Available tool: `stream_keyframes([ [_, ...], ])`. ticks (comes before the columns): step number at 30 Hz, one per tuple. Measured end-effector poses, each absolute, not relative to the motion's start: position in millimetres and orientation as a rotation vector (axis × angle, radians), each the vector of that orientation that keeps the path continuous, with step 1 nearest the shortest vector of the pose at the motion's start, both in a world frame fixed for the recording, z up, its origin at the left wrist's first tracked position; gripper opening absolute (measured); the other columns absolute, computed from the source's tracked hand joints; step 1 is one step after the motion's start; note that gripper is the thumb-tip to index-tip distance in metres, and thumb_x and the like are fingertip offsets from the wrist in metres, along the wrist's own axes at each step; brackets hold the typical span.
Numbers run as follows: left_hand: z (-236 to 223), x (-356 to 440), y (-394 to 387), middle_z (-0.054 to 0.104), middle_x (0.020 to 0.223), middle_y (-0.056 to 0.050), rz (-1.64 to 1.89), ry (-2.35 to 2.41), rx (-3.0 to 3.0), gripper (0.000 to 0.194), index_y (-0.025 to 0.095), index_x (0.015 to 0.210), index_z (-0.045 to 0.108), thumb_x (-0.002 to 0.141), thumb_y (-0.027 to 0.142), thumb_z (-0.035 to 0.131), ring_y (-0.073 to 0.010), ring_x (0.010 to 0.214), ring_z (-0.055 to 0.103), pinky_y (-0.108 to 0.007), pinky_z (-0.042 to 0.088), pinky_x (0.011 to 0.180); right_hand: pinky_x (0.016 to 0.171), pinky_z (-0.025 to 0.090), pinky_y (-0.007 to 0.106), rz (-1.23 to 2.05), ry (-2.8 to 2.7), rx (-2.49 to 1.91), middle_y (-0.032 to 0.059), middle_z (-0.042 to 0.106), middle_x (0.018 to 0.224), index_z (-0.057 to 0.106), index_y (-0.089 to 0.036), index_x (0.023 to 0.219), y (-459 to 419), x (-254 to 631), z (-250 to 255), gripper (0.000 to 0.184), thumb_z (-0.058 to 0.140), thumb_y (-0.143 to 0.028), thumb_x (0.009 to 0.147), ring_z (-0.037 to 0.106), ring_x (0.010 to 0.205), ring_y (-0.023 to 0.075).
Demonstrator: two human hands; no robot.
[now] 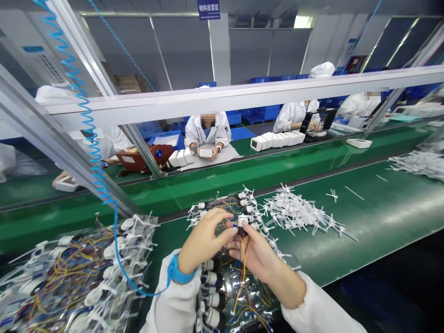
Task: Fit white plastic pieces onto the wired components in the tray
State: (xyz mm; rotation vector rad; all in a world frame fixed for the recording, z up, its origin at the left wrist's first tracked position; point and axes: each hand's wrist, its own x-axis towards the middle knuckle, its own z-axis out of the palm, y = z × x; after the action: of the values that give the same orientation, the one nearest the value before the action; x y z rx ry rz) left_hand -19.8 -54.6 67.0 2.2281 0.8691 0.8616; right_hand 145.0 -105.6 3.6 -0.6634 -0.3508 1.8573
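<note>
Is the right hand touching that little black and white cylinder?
Touching: the head view shows the right hand with its thumb pressed against the small black-and-white cylinder.

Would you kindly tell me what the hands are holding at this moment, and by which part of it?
The left hand and right hand pinch a small white-and-black cylindrical component by its sides, between their fingertips.

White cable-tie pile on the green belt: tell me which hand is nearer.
Right hand, below and left of the white cable-tie pile; left hand lies farther left.
</note>
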Motion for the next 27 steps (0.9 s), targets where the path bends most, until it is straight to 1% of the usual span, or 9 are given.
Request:
stream_keyframes([
  [5,68,0,-63,0.074,0.112,-0.007,0.703,0.89,2.375,0.031,0.024,0.115,0.072,0.085,0.016,0.07,-0.0261,0.104,0.067,-0.041,0.051,0.094,0.075,0.054,0.033,1.635,-0.396,-0.717,0.0038,0.075,0.084,0.073,-0.017,0.097,-117,150,9,0.043,0.089,-0.052,0.078,0.07,0.077,0.0209],
  [8,67,-2,-66,0.077,0.105,-0.004,0.713,0.938,2.466,0.037,0.029,0.114,0.073,0.08,0.014,0.076,-0.0274,0.098,0.068,-0.044,0.05,0.091,0.079,0.053,0.036,1.599,-0.454,-0.732,0.0067,0.076,0.088,0.075,-0.016,0.095,-122,151,13,0.042,0.088,-0.052,0.079,0.07,0.081,0.0227],
  [11,67,-8,-63,0.078,0.101,-0.002,0.755,0.889,2.489,0.034,0.031,0.109,0.074,0.079,0.016,0.081,-0.0263,0.094,0.069,-0.044,0.049,0.089,0.077,0.054,0.038,1.648,-0.497,-0.698,0.008,0.075,0.088,0.076,-0.016,0.099,-124,154,17,0.042,0.084,-0.054,0.083,0.069,0.081,0.0238],
  [13,70,-12,-60,0.077,0.101,-0.002,0.827,0.838,2.439,0.031,0.029,0.108,0.073,0.081,0.017,0.081,-0.0248,0.093,0.069,-0.042,0.05,0.089,0.076,0.053,0.035,1.657,-0.463,-0.678,0.0078,0.075,0.093,0.076,-0.017,0.103,-123,155,17,0.04,0.085,-0.052,0.083,0.069,0.085,0.0225],
  [15,73,-15,-57,0.076,0.103,-0.004,0.923,0.766,2.367,0.026,0.027,0.107,0.072,0.084,0.018,0.078,-0.023,0.094,0.069,-0.038,0.052,0.087,0.075,0.052,0.03,1.637,-0.422,-0.678,0.0056,0.074,0.094,0.077,-0.018,0.103,-121,156,14,0.036,0.089,-0.043,0.08,0.067,0.084,0.019],
  [18,75,-16,-56,0.071,0.102,-0.006,0.975,0.621,2.307,0.021,0.024,0.105,0.071,0.087,0.015,0.071,-0.0197,0.093,0.068,-0.031,0.055,0.082,0.066,0.048,0.025,1.641,-0.41,-0.685,0.0011,0.07,0.078,0.077,-0.018,0.091,-118,154,9,0.028,0.093,-0.035,0.076,0.062,0.07,0.0142],
  [20,74,-15,-57,0.068,0.102,-0.006,0.948,0.572,2.316,0.025,0.023,0.107,0.072,0.085,0.01,0.069,-0.0186,0.092,0.067,-0.029,0.056,0.081,0.065,0.047,0.026,1.67,-0.41,-0.672,0.0003,0.069,0.077,0.077,-0.019,0.089,-118,151,7,0.027,0.092,-0.037,0.076,0.059,0.067,0.0139],
  [23,72,-11,-58,0.066,0.105,-0.007,0.905,0.538,2.351,0.031,0.025,0.112,0.072,0.086,0.01,0.068,-0.0192,0.095,0.066,-0.03,0.057,0.083,0.072,0.049,0.029,1.677,-0.418,-0.65,0.0012,0.072,0.087,0.078,-0.022,0.093,-122,145,5,0.032,0.09,-0.046,0.077,0.06,0.075,0.0165],
  [27,70,-6,-58,0.067,0.101,-0.007,0.93,0.477,2.42,0.019,0.023,0.109,0.074,0.092,0.017,0.068,-0.0178,0.089,0.067,-0.027,0.057,0.078,0.076,0.047,0.031,1.675,-0.446,-0.646,0.0037,0.072,0.095,0.077,-0.021,0.098,-128,142,4,0.039,0.086,-0.054,0.08,0.06,0.083,0.019],
])
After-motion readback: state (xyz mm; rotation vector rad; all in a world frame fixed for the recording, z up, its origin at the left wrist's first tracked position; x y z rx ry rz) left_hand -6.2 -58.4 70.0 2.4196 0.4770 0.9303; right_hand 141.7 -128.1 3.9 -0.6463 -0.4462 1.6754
